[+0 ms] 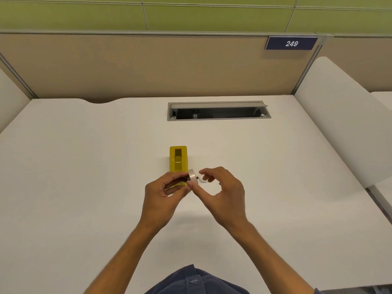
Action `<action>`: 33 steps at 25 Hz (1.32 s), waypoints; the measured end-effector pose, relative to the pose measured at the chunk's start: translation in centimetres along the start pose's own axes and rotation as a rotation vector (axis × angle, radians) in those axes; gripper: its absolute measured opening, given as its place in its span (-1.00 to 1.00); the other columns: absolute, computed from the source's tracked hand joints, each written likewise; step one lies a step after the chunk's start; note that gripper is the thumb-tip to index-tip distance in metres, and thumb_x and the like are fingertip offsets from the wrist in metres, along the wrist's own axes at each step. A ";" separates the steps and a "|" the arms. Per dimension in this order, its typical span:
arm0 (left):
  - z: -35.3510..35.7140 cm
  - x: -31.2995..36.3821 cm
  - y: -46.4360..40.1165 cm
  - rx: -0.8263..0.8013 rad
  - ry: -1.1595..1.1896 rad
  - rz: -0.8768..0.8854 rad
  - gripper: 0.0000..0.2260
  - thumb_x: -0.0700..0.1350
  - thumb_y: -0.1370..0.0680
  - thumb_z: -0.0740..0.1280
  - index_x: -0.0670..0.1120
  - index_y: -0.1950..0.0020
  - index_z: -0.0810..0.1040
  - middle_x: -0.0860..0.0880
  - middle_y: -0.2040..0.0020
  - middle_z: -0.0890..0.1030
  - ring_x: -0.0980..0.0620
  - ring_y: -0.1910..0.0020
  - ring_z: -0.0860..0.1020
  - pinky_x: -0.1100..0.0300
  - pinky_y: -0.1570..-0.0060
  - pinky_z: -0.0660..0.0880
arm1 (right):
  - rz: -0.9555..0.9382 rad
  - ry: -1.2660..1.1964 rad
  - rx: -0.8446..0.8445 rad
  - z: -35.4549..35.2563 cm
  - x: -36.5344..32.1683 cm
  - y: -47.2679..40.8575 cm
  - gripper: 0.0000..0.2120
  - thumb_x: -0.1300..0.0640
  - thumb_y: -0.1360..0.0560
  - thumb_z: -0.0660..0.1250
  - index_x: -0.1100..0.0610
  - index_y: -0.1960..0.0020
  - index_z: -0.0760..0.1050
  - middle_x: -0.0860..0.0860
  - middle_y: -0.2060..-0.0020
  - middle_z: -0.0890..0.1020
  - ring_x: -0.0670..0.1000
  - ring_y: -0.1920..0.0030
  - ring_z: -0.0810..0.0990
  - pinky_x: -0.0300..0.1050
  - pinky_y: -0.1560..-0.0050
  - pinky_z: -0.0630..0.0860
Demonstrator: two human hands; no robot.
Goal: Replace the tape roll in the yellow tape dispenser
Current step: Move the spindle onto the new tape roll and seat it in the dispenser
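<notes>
We hold tape roll (192,174) on black spindle in left hand (164,193) over yellow tape dispenser (178,161) on bench (84,166); right hand (222,192) pinches roll edge, other fingers loose. Likely seating roll on spindle; next, drop into dispenser.

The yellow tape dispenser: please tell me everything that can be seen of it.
The yellow tape dispenser is a narrow, box-shaped body that looks like glossy plastic. It lies on the white desk, its long side pointing away from the person. Its top shows a darker rectangular recess toward the far end. Its near end is hidden behind the left hand, which holds a small whitish roll on a dark hub in front of it. Whether that hand touches the dispenser cannot be told.
</notes>
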State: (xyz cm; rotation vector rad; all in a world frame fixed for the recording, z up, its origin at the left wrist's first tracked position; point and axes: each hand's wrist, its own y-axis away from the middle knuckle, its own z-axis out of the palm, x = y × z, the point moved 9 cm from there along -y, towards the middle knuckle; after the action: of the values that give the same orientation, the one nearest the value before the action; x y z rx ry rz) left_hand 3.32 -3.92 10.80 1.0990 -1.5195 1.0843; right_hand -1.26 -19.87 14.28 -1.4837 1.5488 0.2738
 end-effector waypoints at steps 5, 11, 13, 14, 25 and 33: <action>0.4 1.1 0.4 -0.001 -0.176 0.131 -0.71 -0.16 -0.42 0.46 0.07 -0.11 0.59 0.16 -0.04 0.64 0.20 -0.04 0.60 0.36 -0.05 0.54 | -0.032 0.287 0.064 -0.2 -1.5 0.4 -0.69 -0.27 -0.36 0.42 -0.04 0.12 0.62 -0.15 0.28 0.67 -0.13 0.34 0.57 -0.31 0.38 0.39; 0.7 1.5 0.5 0.024 -0.230 0.170 -0.66 -0.03 -0.41 0.44 0.12 -0.15 0.52 0.22 -0.06 0.58 0.19 -0.03 0.60 0.40 -0.05 0.52 | 0.030 0.314 0.066 0.0 -1.6 0.2 -0.74 -0.21 -0.37 0.45 -0.03 0.14 0.64 -0.13 0.30 0.68 -0.12 0.37 0.60 -0.24 0.40 0.44; 0.9 1.0 0.4 0.017 -0.256 0.151 -0.57 0.04 -0.37 0.47 0.10 -0.21 0.47 0.23 -0.08 0.56 0.19 -0.06 0.58 0.42 -0.04 0.51 | 0.043 0.309 0.077 0.0 -1.5 0.2 -0.75 -0.19 -0.37 0.46 -0.02 0.15 0.64 -0.12 0.31 0.68 -0.11 0.38 0.60 -0.23 0.40 0.45; 1.0 0.7 0.3 0.000 -0.275 0.142 -0.50 0.05 -0.35 0.50 0.09 -0.26 0.45 0.23 -0.11 0.54 0.21 -0.09 0.56 0.44 -0.03 0.50 | 0.049 0.305 0.078 0.1 -1.4 0.2 -0.75 -0.20 -0.37 0.46 -0.02 0.15 0.64 -0.12 0.32 0.68 -0.10 0.38 0.60 -0.22 0.40 0.45; 2.0 -1.0 -0.3 -0.048 -0.272 0.077 -0.52 -0.07 -0.41 0.49 0.18 -0.27 0.44 0.24 -0.14 0.53 0.32 -0.02 0.55 0.47 -0.03 0.48 | 0.086 0.348 -0.002 1.9 0.1 0.1 -0.77 -0.21 -0.42 0.37 -0.07 0.17 0.61 -0.13 0.31 0.65 -0.11 0.35 0.58 -0.20 0.39 0.47; -0.8 -6.3 -0.8 0.013 -0.521 -0.015 -0.47 0.12 -0.43 0.42 0.08 -0.36 0.39 0.05 -0.29 0.55 0.03 -0.22 0.53 0.07 -0.17 0.52 | 0.196 0.333 -0.027 4.2 2.3 -1.9 -0.73 -0.23 -0.43 0.35 -0.05 0.17 0.62 -0.14 0.28 0.67 -0.09 0.29 0.59 -0.25 0.40 0.31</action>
State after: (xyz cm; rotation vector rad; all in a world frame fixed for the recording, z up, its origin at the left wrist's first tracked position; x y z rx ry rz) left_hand 5.22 -2.42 4.87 1.4769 -1.8995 0.8321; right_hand 2.74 -18.81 11.17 -1.4526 1.9683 0.1660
